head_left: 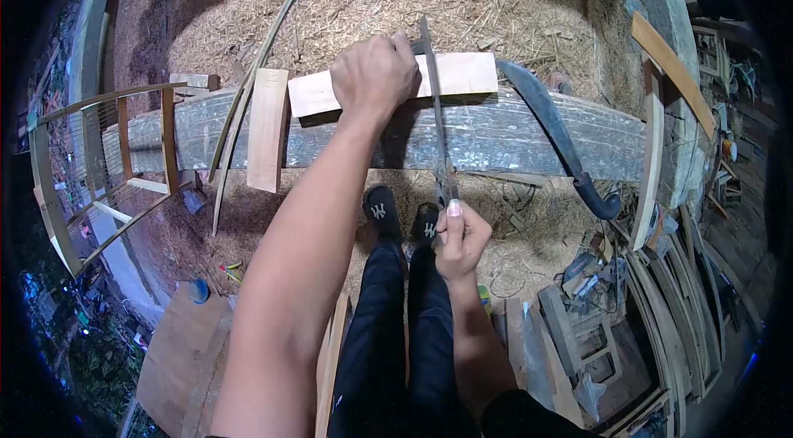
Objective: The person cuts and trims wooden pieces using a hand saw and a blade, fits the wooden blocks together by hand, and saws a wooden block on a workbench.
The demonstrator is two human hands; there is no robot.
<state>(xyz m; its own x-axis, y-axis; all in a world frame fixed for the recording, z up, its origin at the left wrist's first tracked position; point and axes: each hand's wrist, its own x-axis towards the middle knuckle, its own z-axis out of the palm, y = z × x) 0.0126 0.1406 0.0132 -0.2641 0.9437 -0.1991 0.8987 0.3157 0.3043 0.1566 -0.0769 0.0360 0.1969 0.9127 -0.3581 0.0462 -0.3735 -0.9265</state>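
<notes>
A pale wooden board [467, 73] lies across the weathered bench beam [487, 137]. My left hand [373, 75] is closed over the board and presses on it, its fingertips partly hidden on the far side. Just right of that hand, a narrow saw [438, 112] crosses the board, its blade pointing away from me. My right hand [461, 241] grips the saw's near end, below the beam's front edge; the handle is mostly covered by the fingers. A machete [541, 112] with a dark curved handle rests on the beam right of the board.
A short plank [268, 128] and thin strips [235, 124] lie over the beam at left. A slatted wooden frame [124, 137] stands far left. Curved wood pieces [686, 314] are stacked at lower right. Shavings [363, 0] cover the ground around my feet.
</notes>
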